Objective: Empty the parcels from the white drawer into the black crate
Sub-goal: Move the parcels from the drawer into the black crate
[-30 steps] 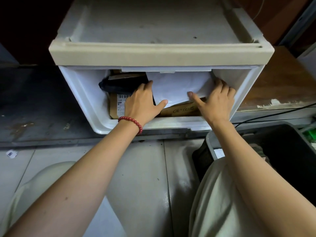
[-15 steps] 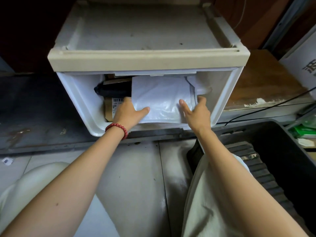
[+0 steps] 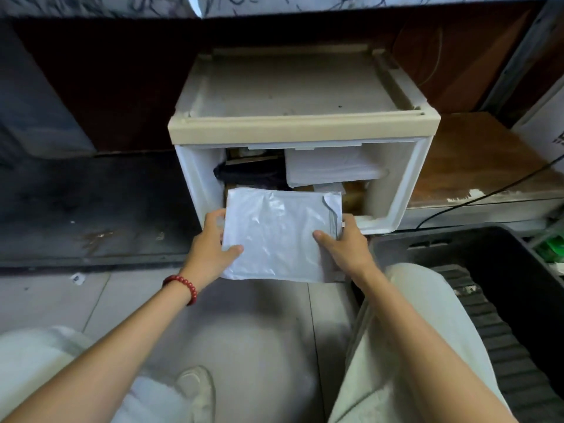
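A flat white plastic parcel [image 3: 280, 233] is out in front of the open white drawer [image 3: 403, 184]. My left hand [image 3: 213, 239] grips its left edge, thumb on top. My right hand [image 3: 345, 245] grips its right edge the same way. Inside the drawer lie a second white parcel [image 3: 329, 166] at the upper right, a black parcel [image 3: 250, 174] at the left and brown cardboard [image 3: 354, 193] underneath. The black crate [image 3: 500, 270] stands low at the right, beside my right knee, with a ribbed floor showing.
The drawer unit sits on a dark low platform [image 3: 91, 209] against a brown wall. A wooden board [image 3: 476, 160] and a black cable [image 3: 488, 193] lie to its right. Green items [image 3: 552, 248] sit past the crate. My knees and a shoe [image 3: 195, 392] fill the tiled floor below.
Both hands have pulled the white parcel out of the drawer and toward me. My view has drawn back from the drawer, and the second white parcel behind is now uncovered.
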### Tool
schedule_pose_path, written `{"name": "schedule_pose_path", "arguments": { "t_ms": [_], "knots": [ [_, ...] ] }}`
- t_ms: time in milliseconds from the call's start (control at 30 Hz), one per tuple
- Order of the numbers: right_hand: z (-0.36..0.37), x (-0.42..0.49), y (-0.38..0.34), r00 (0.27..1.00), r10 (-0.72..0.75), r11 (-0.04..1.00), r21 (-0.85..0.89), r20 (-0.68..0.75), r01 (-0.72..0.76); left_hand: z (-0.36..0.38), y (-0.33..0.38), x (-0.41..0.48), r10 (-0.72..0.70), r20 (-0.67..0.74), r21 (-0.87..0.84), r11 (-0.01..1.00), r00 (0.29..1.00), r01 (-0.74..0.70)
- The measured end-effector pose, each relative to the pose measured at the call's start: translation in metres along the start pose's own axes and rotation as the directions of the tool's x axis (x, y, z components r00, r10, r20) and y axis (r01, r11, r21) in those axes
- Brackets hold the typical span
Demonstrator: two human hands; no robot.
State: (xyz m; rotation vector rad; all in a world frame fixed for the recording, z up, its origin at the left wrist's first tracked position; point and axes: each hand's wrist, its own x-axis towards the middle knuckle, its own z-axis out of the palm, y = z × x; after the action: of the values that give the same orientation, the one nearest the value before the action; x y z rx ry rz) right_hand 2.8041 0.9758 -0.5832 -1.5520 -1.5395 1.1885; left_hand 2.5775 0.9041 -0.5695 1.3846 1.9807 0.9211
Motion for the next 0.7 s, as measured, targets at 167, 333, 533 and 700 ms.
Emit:
{"name": "schedule_pose_path", "arguments": {
  "t_ms": [167, 333, 533, 700],
  "knots": [
    [-0.006, -0.007, -0.003, 0.998, -0.046, 0.999, 0.009, -0.042, 0.046, -0.021, -0.003, -0.027, 0.038, -0.035, -0.049, 0.998, 0.999, -0.040],
    [-0.011, -0.001, 0.005, 0.996, -0.078, 0.996, -0.040, -0.040, 0.077, -0.027, -0.007, -0.039, -0.001, 0.010, 0.118, 0.993, 1.000, 0.000],
    [-0.015, -0.003, 0.008, 0.980, -0.107, 0.992, -0.044, 0.166, 0.116, -0.037, -0.011, -0.040, -0.027, 0.044, 0.183, 0.983, 0.999, 0.019],
    [-0.018, -0.013, 0.005, 0.942, -0.130, 0.990, -0.015, 0.308, 0.142, -0.037, -0.010, -0.040, -0.018, 0.095, 0.319, 0.948, 0.995, -0.013]
  ]
}}
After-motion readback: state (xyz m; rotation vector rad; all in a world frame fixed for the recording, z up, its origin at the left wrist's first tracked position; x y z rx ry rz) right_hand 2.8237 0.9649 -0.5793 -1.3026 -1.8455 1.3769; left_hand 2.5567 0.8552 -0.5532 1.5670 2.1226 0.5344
